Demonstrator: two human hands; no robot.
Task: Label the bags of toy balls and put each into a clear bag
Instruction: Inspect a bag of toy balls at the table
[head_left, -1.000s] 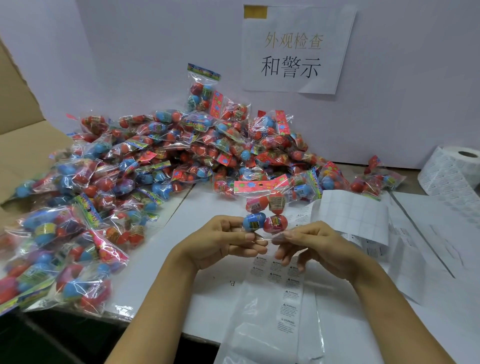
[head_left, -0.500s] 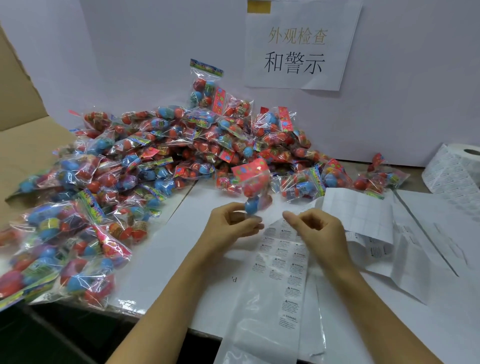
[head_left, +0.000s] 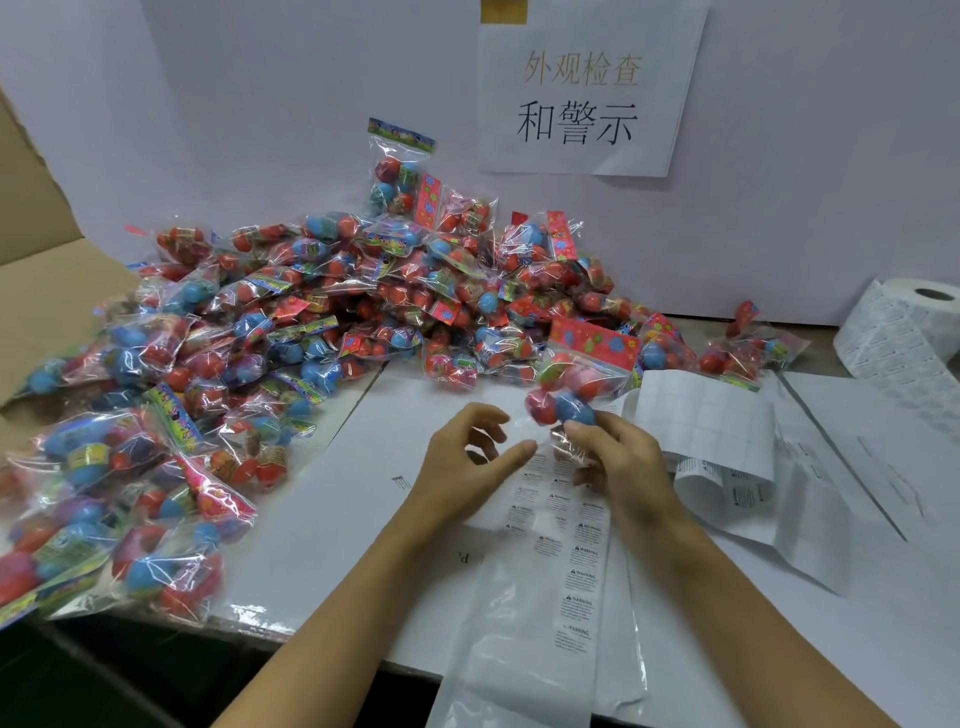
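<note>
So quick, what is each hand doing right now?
Left hand: open, fingers loosely spread, holding nothing.
Right hand: pinching the bottom of a bag of toy balls.

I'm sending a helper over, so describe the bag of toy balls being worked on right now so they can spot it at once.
Start at the big heap of toy-ball bags against the back wall, then look just in front of its right end, above the white table. The bag being worked on is there, gripped at its lower end by the right hand. Unlike the others, it is lifted off the table.
</note>
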